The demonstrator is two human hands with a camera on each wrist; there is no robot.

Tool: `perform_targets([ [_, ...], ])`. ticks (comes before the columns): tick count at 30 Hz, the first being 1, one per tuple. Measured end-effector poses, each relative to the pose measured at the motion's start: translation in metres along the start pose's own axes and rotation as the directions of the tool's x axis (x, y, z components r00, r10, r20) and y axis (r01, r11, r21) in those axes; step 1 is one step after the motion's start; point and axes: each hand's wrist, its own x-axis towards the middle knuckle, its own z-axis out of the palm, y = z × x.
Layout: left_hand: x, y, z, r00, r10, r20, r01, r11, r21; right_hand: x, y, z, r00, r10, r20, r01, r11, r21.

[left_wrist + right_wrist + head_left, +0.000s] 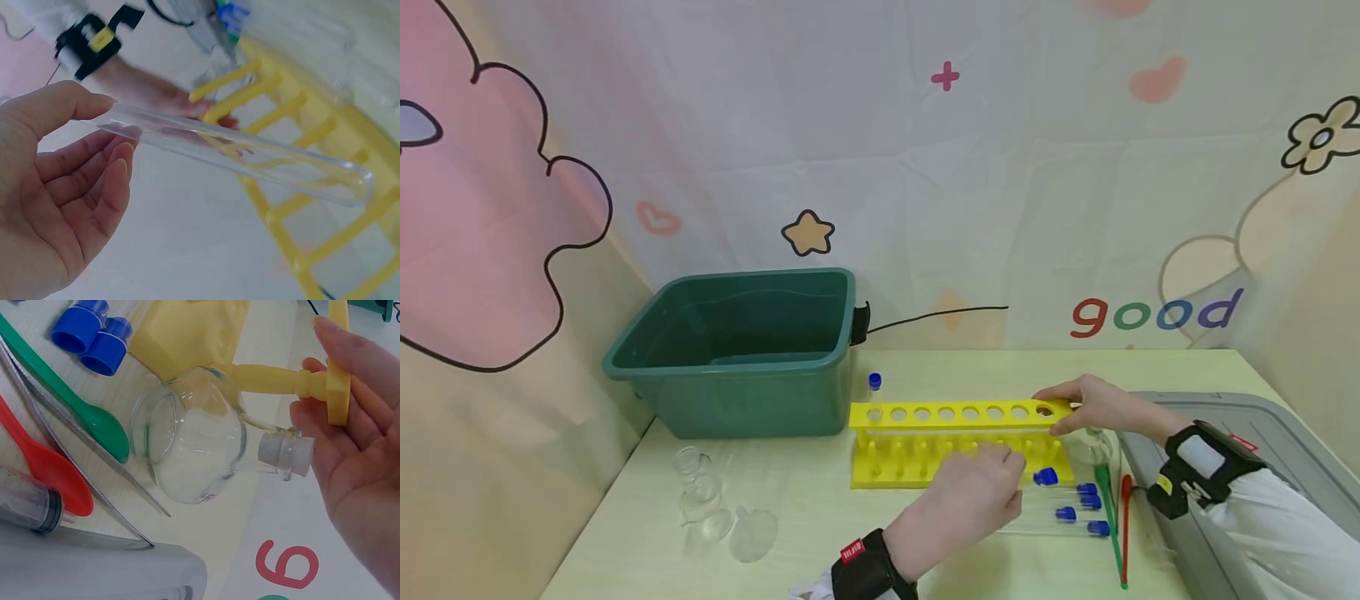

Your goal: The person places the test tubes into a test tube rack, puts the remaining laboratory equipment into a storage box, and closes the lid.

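Tabletop lies before a cartoon-printed backdrop, left hand pinching a clear tube, right hand gripping a yellow rack.

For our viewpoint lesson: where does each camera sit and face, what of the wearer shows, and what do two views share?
Head: worn on the head, facing forward and down at the table; left hand and right hand both show.
Left wrist: worn there, facing the clear tube pinched by the left hand; the right hand shows beyond, blurred.
Right wrist: worn there, facing the stoppered flask and yellow rack; only the right hand shows.
Shared by head and right wrist: the red spoon and green spoon.
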Motion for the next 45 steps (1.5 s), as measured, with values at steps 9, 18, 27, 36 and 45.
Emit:
perform_targets([
  [9,-0.007,-0.038,-0.036,0.916,-0.175,-0.361,0.097,0.970,-0.225,0.001,0.001,-0.001,1.000,0.012,0.012,-0.012,0.999,0.029],
  [18,-0.010,-0.068,-0.050,0.791,-0.303,-0.531,0.128,0.931,-0.342,-0.001,0.003,-0.001,1.000,0.003,0.014,-0.004,0.999,0.049],
  [27,-0.012,-0.081,-0.045,0.753,-0.404,-0.520,0.186,0.888,-0.420,-0.001,0.005,0.000,1.000,0.026,0.008,-0.026,0.998,0.059],
  [36,-0.014,-0.092,-0.030,0.711,-0.453,-0.538,0.166,0.851,-0.498,-0.001,0.006,0.000,1.000,0.025,0.003,-0.025,0.998,0.050],
  [45,-0.017,-0.099,-0.017,0.703,-0.490,-0.515,0.206,0.834,-0.512,-0.002,0.006,0.000,0.999,0.033,0.010,-0.033,0.998,0.044],
])
